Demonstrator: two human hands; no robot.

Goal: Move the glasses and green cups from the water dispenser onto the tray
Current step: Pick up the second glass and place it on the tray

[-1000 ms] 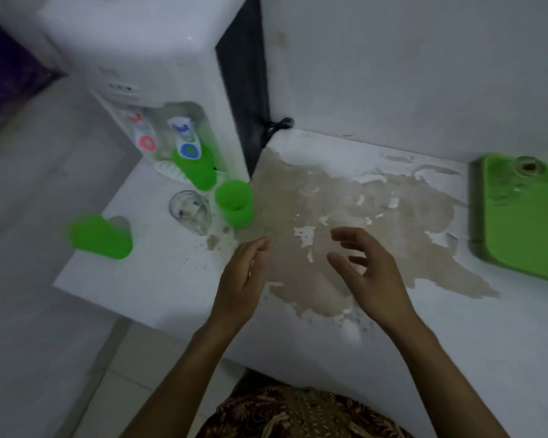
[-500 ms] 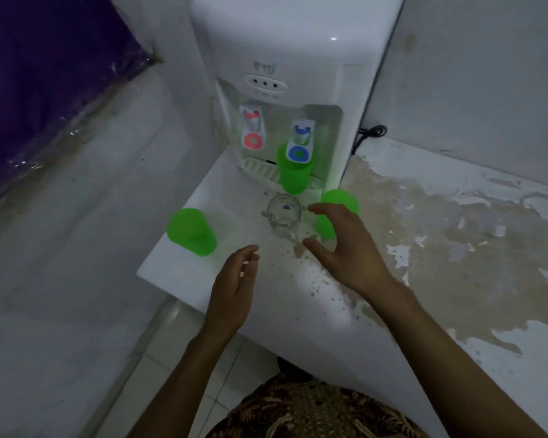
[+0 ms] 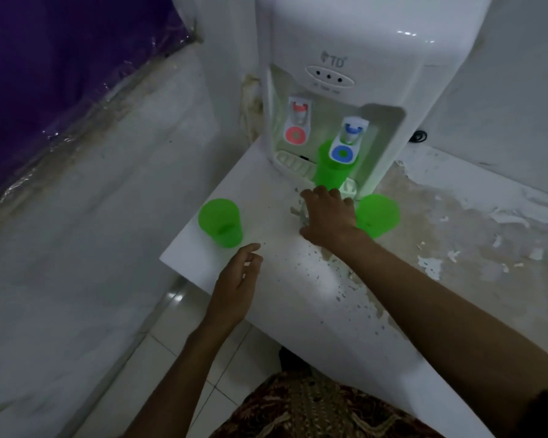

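R hand (image 3: 328, 216) seemingly grips glass (image 3: 298, 213) (mostly hidden).

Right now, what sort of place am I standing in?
Probably a home kitchen or pantry corner: a countertop water dispenser with hot and cold taps, green plastic cups on a worn white counter, and a tiled floor below.

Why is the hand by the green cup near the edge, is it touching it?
Apart. The head view shows bare white counter between the left hand fingertips and the green cup near the edge.
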